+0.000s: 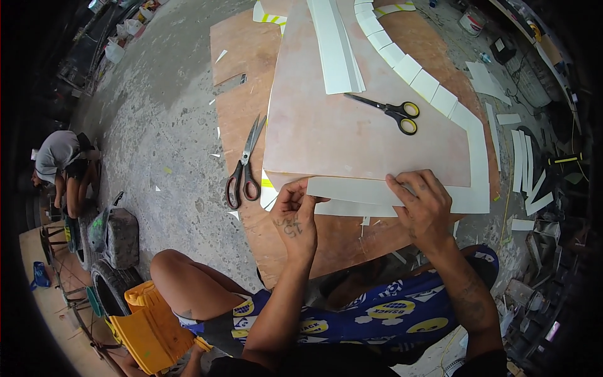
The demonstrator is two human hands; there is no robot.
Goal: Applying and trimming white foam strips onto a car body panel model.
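A white paper strip (pixel 352 190) runs between my two hands along the near edge of a large pale panel (pixel 364 144). My left hand (pixel 294 217) pinches the strip's left end between thumb and fingers. Farther right, my right hand (pixel 422 204) grips the strip's other end with thumb and fingertips. Small scissors (pixel 392 112) with black and yellow handles lie on the panel, blades pointing left. Larger scissors (pixel 245 166) with dark red handles rest left of the panel on a brown board (pixel 245 113). White pieces (pixel 411 69) line the panel's curved right edge.
A stack of long white strips (pixel 333 50) lies at the panel's far end. Paper offcuts (pixel 518 160) are scattered on the floor at right. On the left are a yellow plastic object (pixel 151 327), a tyre (pixel 113 289), a grey container (pixel 119 239) and a crouching person (pixel 63 157).
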